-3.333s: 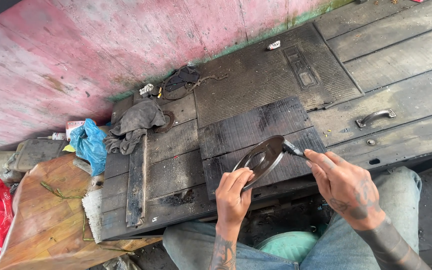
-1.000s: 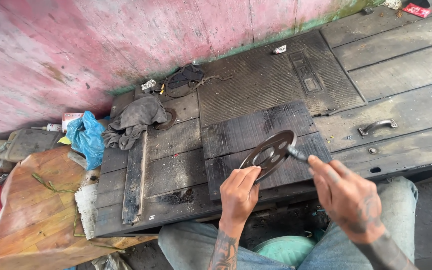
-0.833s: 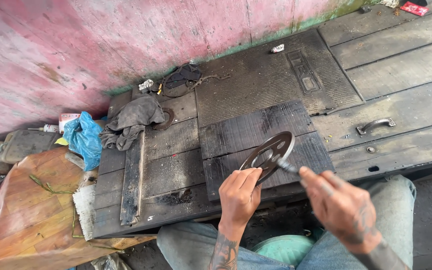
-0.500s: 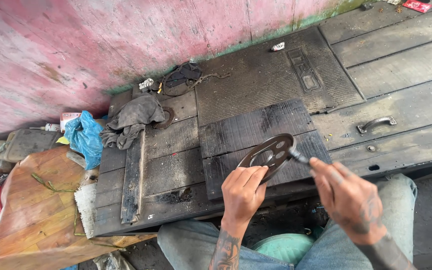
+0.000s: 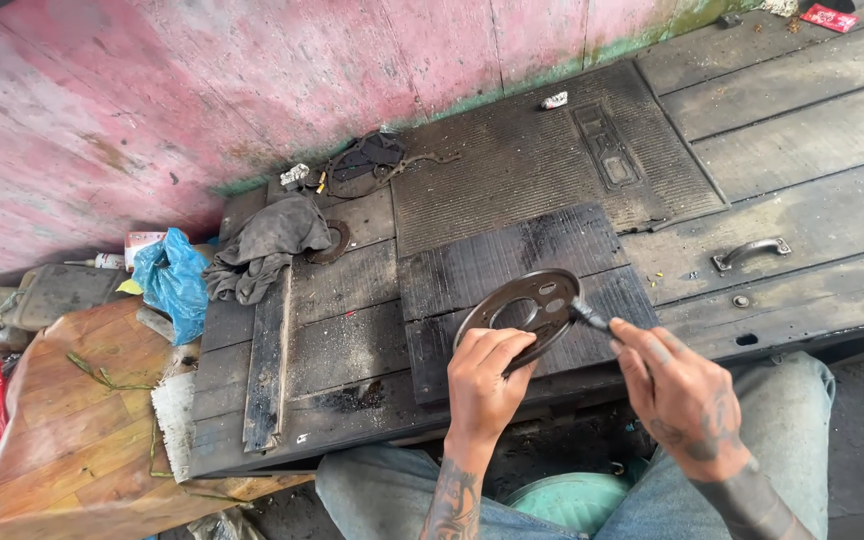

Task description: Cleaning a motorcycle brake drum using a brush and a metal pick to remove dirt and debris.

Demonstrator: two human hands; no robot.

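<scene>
Left hand (image 5: 484,372) gripping round metal plate (image 5: 519,312), right hand (image 5: 674,385) pinching brush (image 5: 588,317)

Dark, grimy plank surface (image 5: 812,130) against a pink wall. On it: ribbed black mat (image 5: 542,160), two smaller dark boards (image 5: 512,255), grey rag (image 5: 262,245) over a ring (image 5: 335,240), loose wooden slat (image 5: 267,360), metal handle (image 5: 750,252), tangled black cord (image 5: 372,160).

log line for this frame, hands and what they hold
left hand: grips round metal plate on edge | right hand: holds small brush tip against plate rim | surface: dark wooden platform
</scene>
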